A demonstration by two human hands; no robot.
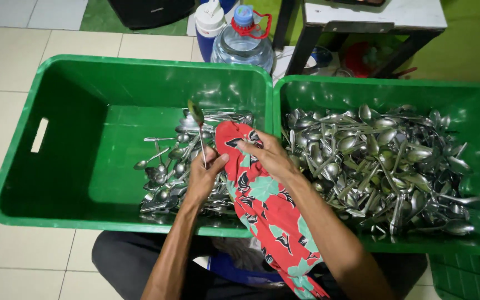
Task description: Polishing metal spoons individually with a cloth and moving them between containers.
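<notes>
The left hand (pixel 204 172) reaches in from the near edge over the left bin (pixel 73 139), forearm running up and slightly right, wrist bent a little back. Its fingers and thumb pinch the handle of a spoon (pixel 198 130), which stands almost upright with the bowl at the top, tilted a touch to the left. The hand hovers above the small pile of spoons (pixel 168 178) lying in the right half of that bin.

The right arm comes in from the near right and crosses diagonally up and left, so its hand sits just beside the left one, near the wall where the two bins meet. The right hand (pixel 268 155) lies palm down with fingers curled, gripping a red patterned cloth (pixel 268 216). The cloth's far end bunches under those fingers close to the upright spoon, though whether it touches the spoon cannot be told; the rest trails down over the near rim toward the person's lap.

The right bin (pixel 473 116) holds a much larger heap of spoons (pixel 384 161), filling most of its floor. Beyond the bins stand a clear water jug (pixel 243 44) and a table leg (pixel 312 39).
</notes>
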